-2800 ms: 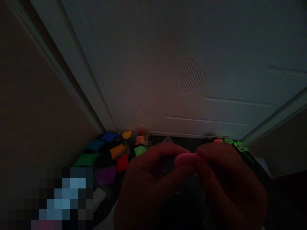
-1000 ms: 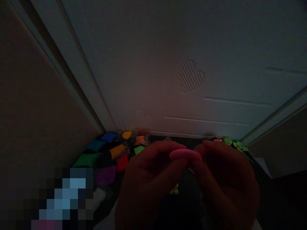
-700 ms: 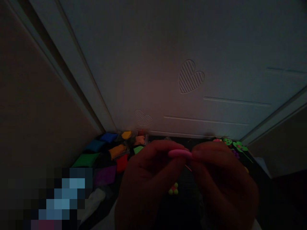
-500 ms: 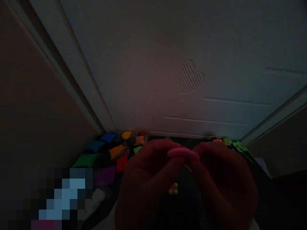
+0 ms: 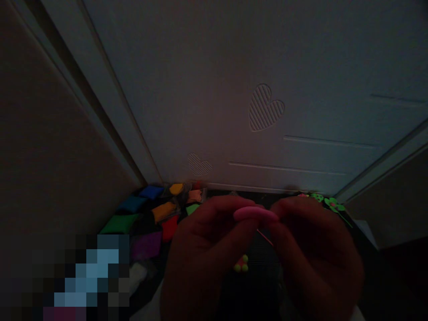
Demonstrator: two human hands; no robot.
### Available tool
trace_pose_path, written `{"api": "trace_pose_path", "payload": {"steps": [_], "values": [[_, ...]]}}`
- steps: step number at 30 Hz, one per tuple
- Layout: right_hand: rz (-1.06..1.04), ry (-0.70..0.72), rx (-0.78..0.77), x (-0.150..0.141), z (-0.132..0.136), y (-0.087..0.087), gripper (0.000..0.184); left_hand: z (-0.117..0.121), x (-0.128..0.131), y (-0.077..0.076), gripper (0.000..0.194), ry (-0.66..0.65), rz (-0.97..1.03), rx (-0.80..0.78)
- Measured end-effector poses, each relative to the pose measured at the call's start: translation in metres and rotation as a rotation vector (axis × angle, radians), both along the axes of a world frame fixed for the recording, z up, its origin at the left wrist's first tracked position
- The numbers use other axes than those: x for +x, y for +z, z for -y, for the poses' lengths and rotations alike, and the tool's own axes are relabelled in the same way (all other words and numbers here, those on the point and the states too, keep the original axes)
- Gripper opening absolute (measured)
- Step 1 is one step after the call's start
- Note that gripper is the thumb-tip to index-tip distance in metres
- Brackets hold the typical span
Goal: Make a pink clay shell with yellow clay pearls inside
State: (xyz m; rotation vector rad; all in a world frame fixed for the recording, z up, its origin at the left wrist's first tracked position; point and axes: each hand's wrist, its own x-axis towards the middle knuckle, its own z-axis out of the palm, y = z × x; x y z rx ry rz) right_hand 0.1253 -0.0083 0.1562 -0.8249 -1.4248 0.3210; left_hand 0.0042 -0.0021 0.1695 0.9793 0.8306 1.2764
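The scene is very dark. My left hand (image 5: 203, 254) and my right hand (image 5: 317, 254) meet at the lower middle, fingertips pinched on either end of a flat pink piece of clay (image 5: 256, 214). A thin pink strand (image 5: 265, 237) hangs slanting below it. Small yellow-green clay balls (image 5: 241, 265) lie on the dark surface between my hands. Both hands are closed on the pink piece.
Several coloured clay packets (image 5: 157, 211) lie at the left by a white door (image 5: 234, 89) with embossed hearts. Green and pink clay figures (image 5: 326, 201) sit at the right by the door's foot. A brown wall (image 5: 50, 156) stands left.
The pink clay has been pressed from a thicker lump into a longer, flatter strip between my fingertips. My hands have stayed in nearly the same place.
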Motion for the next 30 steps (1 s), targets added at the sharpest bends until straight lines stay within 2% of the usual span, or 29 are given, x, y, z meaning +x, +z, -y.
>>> {"api": "trace_pose_path", "payload": {"steps": [5, 12, 18, 22, 25, 28, 30], "values": [[0.042, 0.003, -0.013, -0.001, -0.001, 0.003, 0.027, -0.001, 0.000, 0.002, 0.010, 0.021, 0.014, 0.009], [0.033, -0.004, -0.029, 0.001, -0.001, 0.002, 0.025, -0.001, -0.001, 0.001, 0.009, 0.004, -0.017, 0.027], [-0.179, 0.066, -0.230, 0.001, 0.000, 0.003, 0.022, -0.003, 0.000, 0.006, 0.006, -0.015, -0.041, -0.039], [-0.128, 0.176, -0.398, 0.004, -0.003, 0.004, 0.017, -0.007, 0.001, 0.012, 0.010, 0.010, -0.057, -0.107], [-0.073, 0.191, -0.487, 0.006, -0.007, 0.003, 0.010, -0.009, 0.002, 0.014, 0.003, 0.061, -0.012, -0.199], [-0.113, 0.214, -0.551, 0.006, -0.009, 0.003, 0.007, -0.009, 0.003, 0.011, 0.016, 0.111, 0.005, -0.257], [-0.184, 0.262, -0.591, 0.006, -0.010, 0.003, 0.009, -0.009, 0.003, 0.008, 0.017, 0.104, 0.019, -0.249]]}}
